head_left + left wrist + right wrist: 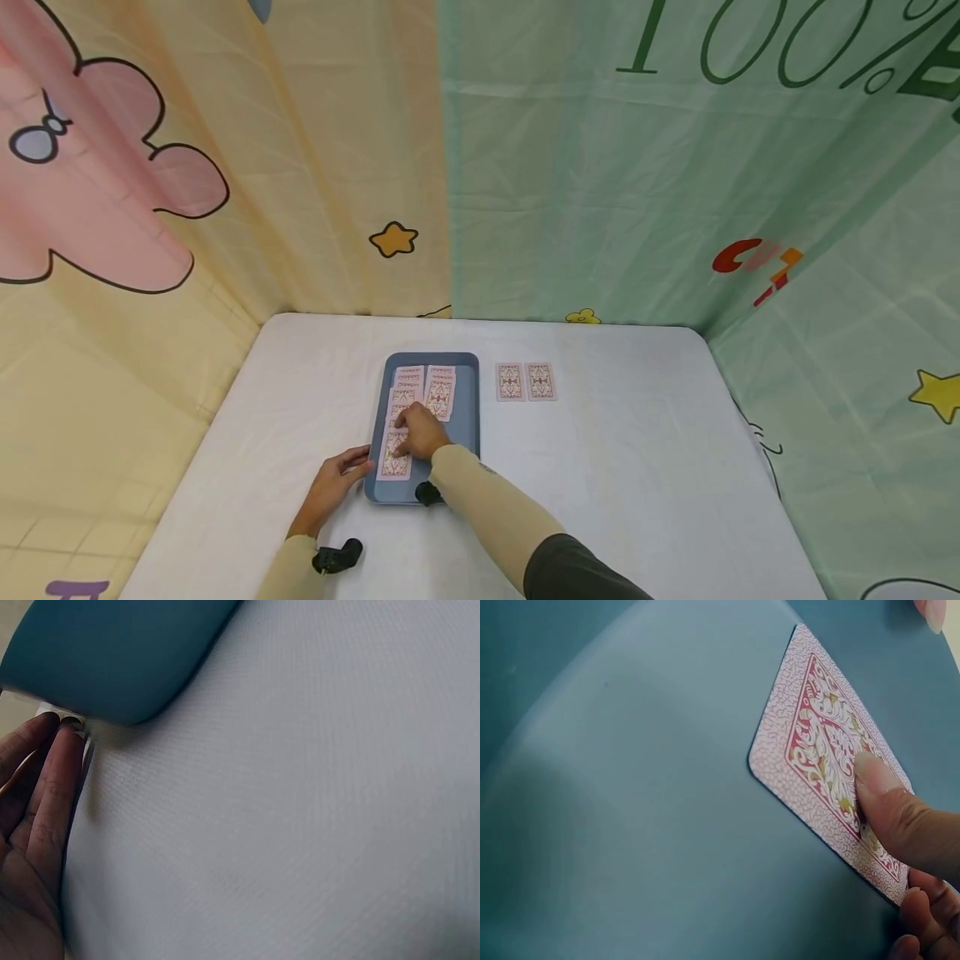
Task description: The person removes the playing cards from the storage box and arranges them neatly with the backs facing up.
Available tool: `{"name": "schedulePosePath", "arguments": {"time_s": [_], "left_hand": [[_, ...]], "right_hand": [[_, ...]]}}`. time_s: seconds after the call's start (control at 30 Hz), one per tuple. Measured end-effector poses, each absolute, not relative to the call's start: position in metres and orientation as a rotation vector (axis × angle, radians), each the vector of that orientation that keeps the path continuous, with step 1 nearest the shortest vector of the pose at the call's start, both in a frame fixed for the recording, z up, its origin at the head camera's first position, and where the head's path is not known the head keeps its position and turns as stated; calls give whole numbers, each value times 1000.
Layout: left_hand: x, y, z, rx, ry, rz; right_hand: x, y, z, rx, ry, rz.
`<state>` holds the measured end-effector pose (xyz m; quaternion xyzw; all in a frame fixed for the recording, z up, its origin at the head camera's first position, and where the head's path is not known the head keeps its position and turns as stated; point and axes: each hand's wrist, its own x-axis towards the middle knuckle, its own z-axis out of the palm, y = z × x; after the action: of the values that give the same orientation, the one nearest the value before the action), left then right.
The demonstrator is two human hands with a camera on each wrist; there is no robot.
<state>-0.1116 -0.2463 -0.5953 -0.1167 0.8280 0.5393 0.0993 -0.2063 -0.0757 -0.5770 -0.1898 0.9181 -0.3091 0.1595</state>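
Thumb over, fingers curled at its edge, the right hand (423, 433) pinches a card (829, 739) at the blue tray's (467, 429) eight o'clock; the left hand (330, 487), fingers loose, touches the rim there! A dragging thumb could skew that overlapping column (402, 396), or a left-hand nudge shift the tray. Readable writing: "100%" on the green curtain (570, 192), high between one and two o'clock

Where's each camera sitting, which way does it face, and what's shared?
Head: worn on the head, facing forward and down at the blue tray, white table and cloth walls; left hand, right hand and sleeves show.
Left wrist: worn there, facing the tray's edge and table; left hand shows.
Right wrist: worn there, facing a patterned card and the tray; right hand shows, plus a fingertip, upper right.
Shared by head and right wrist: tray and right hand.
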Motion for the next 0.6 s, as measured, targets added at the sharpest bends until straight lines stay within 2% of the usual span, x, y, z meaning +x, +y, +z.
{"name": "schedulePosePath", "arguments": {"time_s": [0.6], "left_hand": [[-112,-246,-596,-367,2439,1597]], "right_hand": [[-208,-74,-575,-648,2616,-863]]}}
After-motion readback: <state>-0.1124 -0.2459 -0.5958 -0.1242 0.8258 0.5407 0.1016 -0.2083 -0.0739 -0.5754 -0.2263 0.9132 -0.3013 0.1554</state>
